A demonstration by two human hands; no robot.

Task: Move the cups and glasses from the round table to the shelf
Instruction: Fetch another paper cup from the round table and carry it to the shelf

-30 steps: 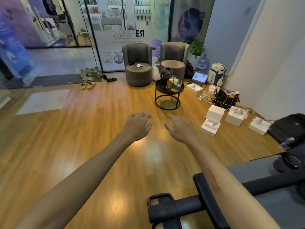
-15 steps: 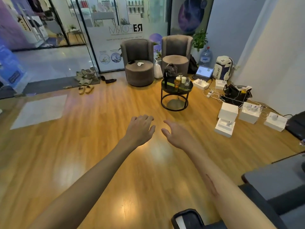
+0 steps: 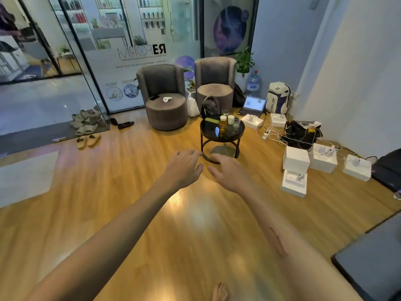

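A small black round table (image 3: 208,129) stands across the wooden floor, ahead of me. On it are an amber glass (image 3: 222,124), a white cup (image 3: 230,119), a clear glass (image 3: 236,122) and another clear glass (image 3: 225,113) behind them. My left hand (image 3: 184,168) and my right hand (image 3: 229,173) are stretched out side by side in front of me, both empty with fingers apart, well short of the table. No shelf is in view.
Two grey armchairs (image 3: 166,98) stand behind the table by a glass wall. White boxes (image 3: 295,159), cables, a dark bag (image 3: 302,132), a laptop (image 3: 253,104) and a backpack (image 3: 278,97) lie along the right wall. Sandals (image 3: 87,140) lie at the left. A dark mat (image 3: 373,259) is at my right.
The round table and chairs have come nearer and moved toward the middle of the view. The black equipment at the bottom has left the view. Both hands stay empty and outstretched.
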